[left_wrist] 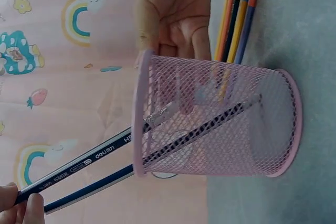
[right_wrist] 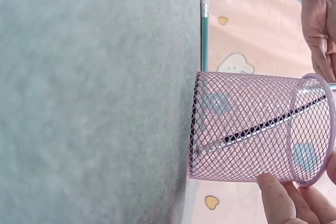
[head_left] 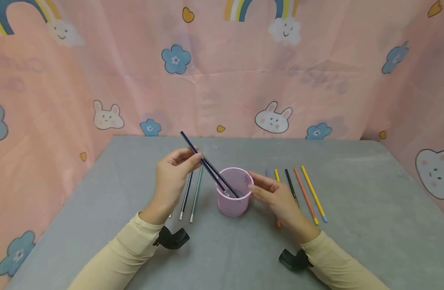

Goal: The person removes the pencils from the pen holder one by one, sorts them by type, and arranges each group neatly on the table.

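My left hand point(head_left: 175, 175) pinches a dark blue pencil point(left_wrist: 79, 165) between thumb and fingers. The pencil slants down into a pink mesh pencil cup point(head_left: 233, 207), its eraser end inside, just past the rim in the left wrist view. A second dark pencil point(left_wrist: 94, 185) leans in the same cup, its eraser end at the bottom. My right hand point(head_left: 280, 199) holds the cup by the right side of its rim, thumb and fingers on the wall. The cup stands upright on the grey table point(head_left: 370, 225).
Left of the cup lie a dark pencil point(head_left: 186, 197) and a teal pencil point(head_left: 197, 193); another is mostly hidden behind my left hand. To the right, several coloured pencils lie side by side, including an orange one point(head_left: 306, 195) and a yellow one point(head_left: 314, 193). A pink patterned cloth point(head_left: 222, 92) hangs behind.
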`<state>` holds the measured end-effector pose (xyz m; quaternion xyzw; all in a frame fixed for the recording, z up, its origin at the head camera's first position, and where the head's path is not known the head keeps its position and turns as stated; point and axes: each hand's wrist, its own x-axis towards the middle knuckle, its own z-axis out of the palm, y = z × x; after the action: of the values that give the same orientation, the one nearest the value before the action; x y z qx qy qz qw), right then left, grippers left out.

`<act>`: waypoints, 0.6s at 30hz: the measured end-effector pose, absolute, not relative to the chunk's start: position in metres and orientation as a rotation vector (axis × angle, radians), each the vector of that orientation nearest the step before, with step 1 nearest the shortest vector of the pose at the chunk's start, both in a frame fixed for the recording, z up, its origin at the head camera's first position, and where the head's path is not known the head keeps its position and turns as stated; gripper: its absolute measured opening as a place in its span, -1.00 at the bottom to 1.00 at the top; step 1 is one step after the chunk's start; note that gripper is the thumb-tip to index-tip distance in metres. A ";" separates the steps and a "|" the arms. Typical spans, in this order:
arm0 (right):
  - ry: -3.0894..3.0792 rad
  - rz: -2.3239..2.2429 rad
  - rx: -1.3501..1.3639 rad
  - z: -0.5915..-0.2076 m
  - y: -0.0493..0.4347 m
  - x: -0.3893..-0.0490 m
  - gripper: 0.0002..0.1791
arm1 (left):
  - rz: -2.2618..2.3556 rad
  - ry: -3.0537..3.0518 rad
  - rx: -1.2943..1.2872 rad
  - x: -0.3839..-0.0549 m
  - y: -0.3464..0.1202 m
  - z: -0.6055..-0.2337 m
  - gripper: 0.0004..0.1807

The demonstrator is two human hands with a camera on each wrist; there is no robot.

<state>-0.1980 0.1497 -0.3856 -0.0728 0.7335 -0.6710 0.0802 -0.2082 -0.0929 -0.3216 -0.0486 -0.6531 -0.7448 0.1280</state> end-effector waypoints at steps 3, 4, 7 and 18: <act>2.194 -2.010 -0.207 -0.385 0.149 -0.197 -0.45 | -2.171 -1.895 -0.131 -0.207 -0.096 -0.317 -0.71; 2.197 -2.010 -0.206 -0.386 0.149 -0.197 -0.44 | -2.174 -1.893 -0.132 -0.207 -0.097 -0.315 -0.71; 2.196 -2.014 -0.203 -0.386 0.149 -0.196 -0.42 | -2.178 -1.891 -0.137 -0.207 -0.101 -0.312 -0.70; 2.211 -2.003 -0.223 -0.386 0.150 -0.197 -0.42 | -2.143 -1.889 -0.083 -0.209 -0.122 -0.297 -0.71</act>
<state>-0.1971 0.1497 -0.3860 -0.0744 0.7370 -0.6676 0.0748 -0.2086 -0.1215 -0.2971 -0.0288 -0.6543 -0.7424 0.1415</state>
